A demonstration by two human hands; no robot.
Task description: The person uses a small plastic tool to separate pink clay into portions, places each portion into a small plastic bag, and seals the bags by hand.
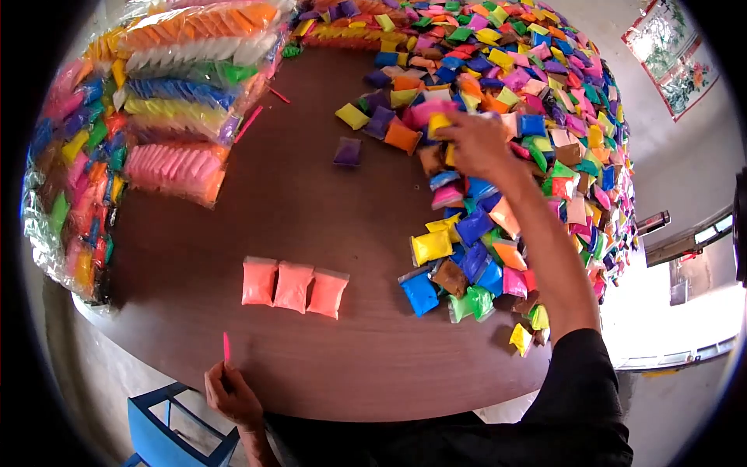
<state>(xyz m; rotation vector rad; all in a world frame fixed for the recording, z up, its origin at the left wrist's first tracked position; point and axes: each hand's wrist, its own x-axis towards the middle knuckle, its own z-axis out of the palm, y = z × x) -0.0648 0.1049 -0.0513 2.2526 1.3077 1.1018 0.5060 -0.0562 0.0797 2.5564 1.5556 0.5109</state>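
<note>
My left hand (232, 393) is closed at the table's near left edge, pinching a thin pink stick (226, 346) that points upward. Out over the large pile of colourful packets (537, 93) reaches my right hand (473, 140), its fingers at a yellow packet (440, 124) beside a bright pink one (426, 111). Whether the fingers grip the yellow packet is hard to make out. Three salmon-pink packets (292, 287) lie side by side in a row on the brown table (311, 210), between my hands. A purple packet (347, 152) lies apart, left of the pile.
Rows of sorted packets in clear plastic (183, 101) fill the table's back left, with more bagged packets (82, 171) along the left edge. Two pink sticks (249, 124) lie beside them. A blue chair (175, 424) stands at the near left.
</note>
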